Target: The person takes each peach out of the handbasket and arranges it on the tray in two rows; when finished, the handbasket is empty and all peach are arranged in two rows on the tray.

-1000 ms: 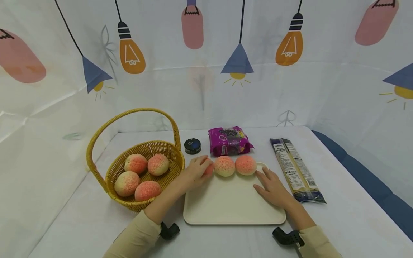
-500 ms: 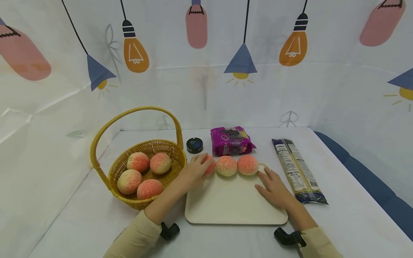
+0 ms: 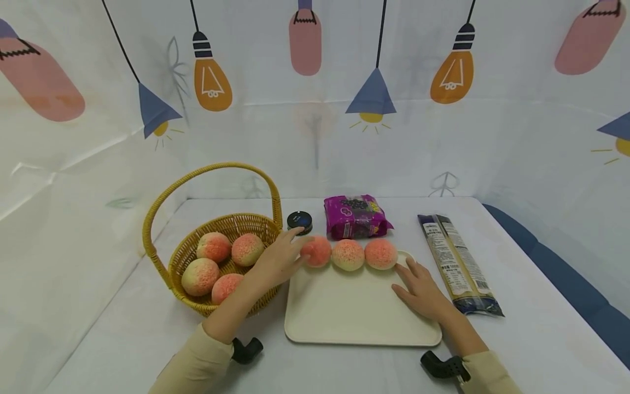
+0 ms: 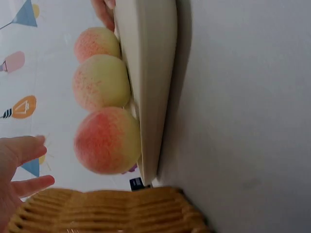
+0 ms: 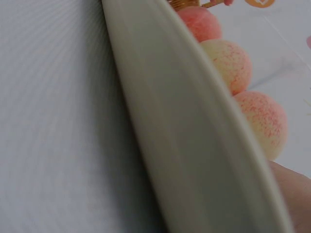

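Three peaches stand in a row along the far edge of a cream tray (image 3: 361,312): a left peach (image 3: 319,251), a middle peach (image 3: 348,255) and a right peach (image 3: 381,254). My left hand (image 3: 280,258) is between the basket and the left peach, fingers spread and holding nothing; the left wrist view shows its fingers apart from that peach. With relaxed fingers, my right hand (image 3: 418,290) rests at the tray's right side, fingertips right by the right peach. Several more peaches lie in a wicker basket (image 3: 179,268), one of them (image 3: 227,287) partly behind my left forearm.
The basket's tall handle (image 3: 211,167) arches up at the left. Behind the tray sit a round black tin (image 3: 299,220) and a purple snack bag (image 3: 355,217). A long clear-and-blue packet (image 3: 458,262) lies to the right of the tray.
My left hand has let go of the left peach and moved left toward the basket, leaving that peach on the tray. The right hand stays at the tray's right side.
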A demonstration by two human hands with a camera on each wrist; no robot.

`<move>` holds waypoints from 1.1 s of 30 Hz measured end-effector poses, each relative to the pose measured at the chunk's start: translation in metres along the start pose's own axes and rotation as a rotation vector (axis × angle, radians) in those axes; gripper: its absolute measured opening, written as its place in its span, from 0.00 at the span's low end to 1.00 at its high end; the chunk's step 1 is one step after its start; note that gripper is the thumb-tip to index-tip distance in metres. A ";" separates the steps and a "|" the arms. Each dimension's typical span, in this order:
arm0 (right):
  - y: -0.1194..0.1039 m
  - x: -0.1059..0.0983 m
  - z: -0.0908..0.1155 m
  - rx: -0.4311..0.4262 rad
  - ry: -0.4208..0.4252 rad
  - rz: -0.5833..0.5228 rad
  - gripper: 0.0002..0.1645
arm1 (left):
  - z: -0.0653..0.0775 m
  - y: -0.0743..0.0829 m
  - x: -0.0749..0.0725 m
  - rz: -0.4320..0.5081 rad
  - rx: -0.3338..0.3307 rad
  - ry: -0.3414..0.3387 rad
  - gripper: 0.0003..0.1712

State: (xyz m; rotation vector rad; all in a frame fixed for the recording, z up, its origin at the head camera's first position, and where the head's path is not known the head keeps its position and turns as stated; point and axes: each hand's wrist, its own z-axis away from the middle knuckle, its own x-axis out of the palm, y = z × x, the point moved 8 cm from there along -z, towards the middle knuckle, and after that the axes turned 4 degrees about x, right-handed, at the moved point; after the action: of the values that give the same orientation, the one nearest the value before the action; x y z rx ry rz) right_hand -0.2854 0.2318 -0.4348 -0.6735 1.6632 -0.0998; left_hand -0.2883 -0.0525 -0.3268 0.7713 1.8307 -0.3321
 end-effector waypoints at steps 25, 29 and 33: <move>0.001 0.000 -0.002 -0.013 0.002 0.002 0.32 | 0.028 -0.091 -0.037 0.060 -0.294 -0.013 0.21; 0.001 0.000 -0.002 -0.018 0.006 -0.004 0.32 | 0.034 -0.102 -0.035 0.104 -0.326 -0.036 0.23; 0.000 0.000 -0.002 -0.020 0.009 -0.007 0.32 | 0.040 -0.113 -0.029 0.162 -0.379 -0.065 0.24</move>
State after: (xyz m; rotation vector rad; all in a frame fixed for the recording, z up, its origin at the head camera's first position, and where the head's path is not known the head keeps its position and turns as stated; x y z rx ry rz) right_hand -0.2869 0.2314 -0.4347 -0.6950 1.6730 -0.0913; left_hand -0.3255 -0.1704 -0.3308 0.6290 1.6897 0.0937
